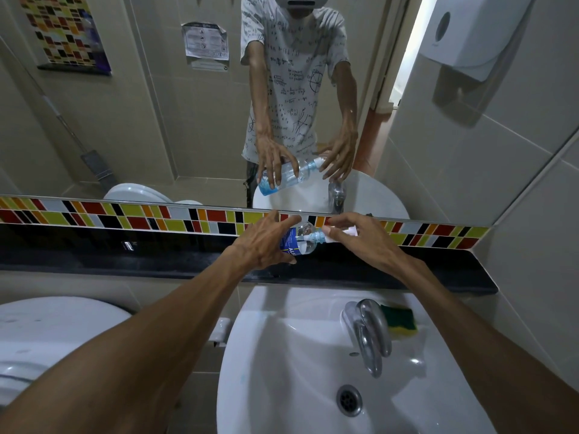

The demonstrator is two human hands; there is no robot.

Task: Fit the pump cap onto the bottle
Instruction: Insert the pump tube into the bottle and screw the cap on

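A clear plastic bottle [299, 239] with a blue label lies tilted on its side above the black ledge [125, 261], neck pointing right. My left hand [266, 242] wraps around its body. The white pump cap [340, 234] sits at the bottle's light blue neck, and my right hand [360, 238] pinches it with fingertips. Whether the cap is fully seated I cannot tell. The mirror [188, 120] above repeats both hands and the bottle.
A white sink [282, 371] with a chrome tap [368, 336] lies below the hands. A green and yellow sponge [399, 321] rests by the tap. A toilet [40, 339] stands at the left. A paper dispenser [470, 36] hangs on the right wall.
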